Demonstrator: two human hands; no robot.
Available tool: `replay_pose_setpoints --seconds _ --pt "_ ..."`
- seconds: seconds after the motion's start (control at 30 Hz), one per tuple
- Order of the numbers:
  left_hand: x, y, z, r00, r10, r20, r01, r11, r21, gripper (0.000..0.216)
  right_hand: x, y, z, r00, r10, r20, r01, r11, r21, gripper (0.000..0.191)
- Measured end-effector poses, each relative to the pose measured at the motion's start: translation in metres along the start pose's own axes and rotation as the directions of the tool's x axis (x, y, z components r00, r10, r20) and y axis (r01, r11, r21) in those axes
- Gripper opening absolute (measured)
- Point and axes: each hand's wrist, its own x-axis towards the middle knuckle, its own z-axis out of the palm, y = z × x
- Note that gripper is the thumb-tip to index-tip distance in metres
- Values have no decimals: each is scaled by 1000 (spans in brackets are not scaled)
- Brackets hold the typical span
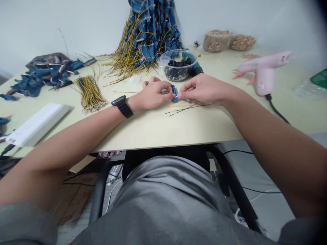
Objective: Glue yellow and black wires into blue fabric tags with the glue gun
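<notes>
My left hand (pixel 157 94), with a black watch (pixel 122 105) on its wrist, pinches a small blue piece (pixel 174 91) just above the table. My right hand (pixel 200 90) is closed in a pinch at the right edge of that piece, its fingertips close to those of the left. What lies between the right fingertips is too small to make out. Thin yellow and black wires (pixel 184 109) lie loose on the table under and in front of the hands. Behind the hands stands a clear round tub (pixel 167 69) of small black parts.
A tall heap of blue pieces (pixel 150 34) with yellow wires rises at the back. To the left are more blue pieces (pixel 41 75), a wire bundle (pixel 90 92) and a white power strip (pixel 38 124). On the right stands a pink glue gun (pixel 264 73), near two bags (pixel 217 40).
</notes>
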Motion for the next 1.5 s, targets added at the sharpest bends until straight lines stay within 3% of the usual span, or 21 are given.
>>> replay_pose_setpoints --seconds 0.43,0.63,1.07,1.5 --pt "0 -1 1 1000 1 1 -1 1000 23 14 -3 -5 1 1000 0 -15 -1 997 -75 45" --pt "-1 0 1 1000 -5 7 4 999 41 14 -3 -7 4 999 -11 -32 9 998 -63 39" --pt "-2 4 2 1000 -22 -19 23 999 45 11 4 2 4 1000 18 -13 -18 999 43 44" --pt "-1 5 4 999 -23 -26 24 998 56 9 3 -5 3 987 153 48 -159 972 171 33"
